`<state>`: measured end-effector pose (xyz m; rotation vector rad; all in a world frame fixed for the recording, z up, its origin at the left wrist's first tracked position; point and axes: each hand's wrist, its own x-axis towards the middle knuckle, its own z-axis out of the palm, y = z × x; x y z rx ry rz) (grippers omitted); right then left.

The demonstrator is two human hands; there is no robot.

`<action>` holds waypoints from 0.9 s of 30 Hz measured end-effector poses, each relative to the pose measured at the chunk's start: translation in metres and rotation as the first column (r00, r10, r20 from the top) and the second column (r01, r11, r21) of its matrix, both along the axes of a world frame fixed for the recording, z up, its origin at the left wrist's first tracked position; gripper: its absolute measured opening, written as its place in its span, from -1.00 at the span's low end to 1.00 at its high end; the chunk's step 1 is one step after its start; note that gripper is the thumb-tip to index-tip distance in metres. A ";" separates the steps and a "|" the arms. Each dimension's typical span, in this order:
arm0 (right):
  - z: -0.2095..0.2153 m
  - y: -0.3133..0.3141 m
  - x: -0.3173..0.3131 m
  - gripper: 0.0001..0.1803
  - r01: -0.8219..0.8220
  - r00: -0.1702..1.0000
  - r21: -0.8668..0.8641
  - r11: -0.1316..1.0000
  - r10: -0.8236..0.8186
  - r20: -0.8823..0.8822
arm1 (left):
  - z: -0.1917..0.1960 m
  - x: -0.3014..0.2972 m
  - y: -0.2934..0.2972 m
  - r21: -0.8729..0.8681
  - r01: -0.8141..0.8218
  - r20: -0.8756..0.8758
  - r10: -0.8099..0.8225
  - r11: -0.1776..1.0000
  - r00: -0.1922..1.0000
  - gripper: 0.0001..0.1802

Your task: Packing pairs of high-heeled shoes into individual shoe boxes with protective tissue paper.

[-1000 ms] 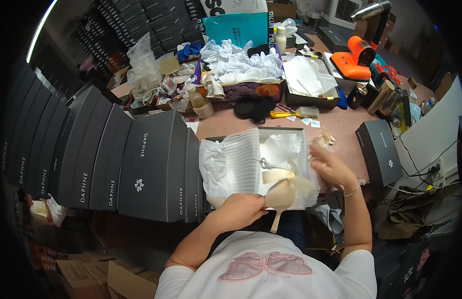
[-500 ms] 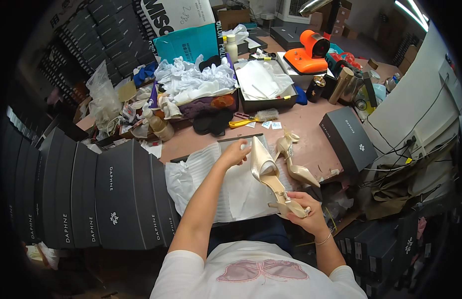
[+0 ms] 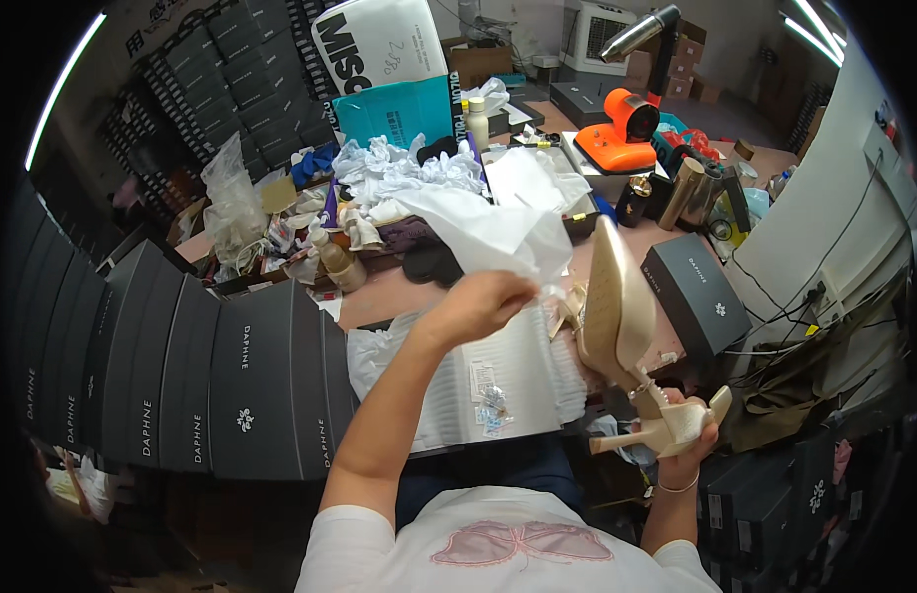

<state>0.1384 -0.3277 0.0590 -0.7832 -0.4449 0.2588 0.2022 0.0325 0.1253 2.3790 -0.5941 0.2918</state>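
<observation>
Left hand (image 3: pixel 481 306) pinching 1 tissue sheet (image 3: pixel 498 232), right hand (image 3: pixel 698 450) gripping 1 heeled shoe (image 3: pixel 616 306) (1 other shoe (image 3: pixel 569 310) behind)

The only view is taken from the person's head, near to the table (image 3: pixel 379 304) and above it. It faces down and forward, from the shirt (image 3: pixel 508 575) before the table to boxes (image 3: pixel 226 74) behind it.
</observation>
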 end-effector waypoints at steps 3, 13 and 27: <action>0.023 0.008 -0.014 -0.24 -0.085 0.994 -0.273 0.958 0.100 0.041 | -0.029 -0.054 0.013 -0.008 -0.211 -0.068 0.210 0.977 0.975 -0.84; -0.038 0.096 -0.011 -0.63 -0.522 0.792 -0.209 0.827 0.378 -0.480 | -0.067 -0.210 0.019 0.137 -0.598 -0.241 0.612 0.790 0.753 -0.83; -0.037 0.075 -0.008 -0.40 -0.559 0.746 -0.128 0.819 0.431 -0.508 | -0.065 -0.145 0.020 -0.069 -0.667 -0.005 0.669 0.742 0.744 -0.73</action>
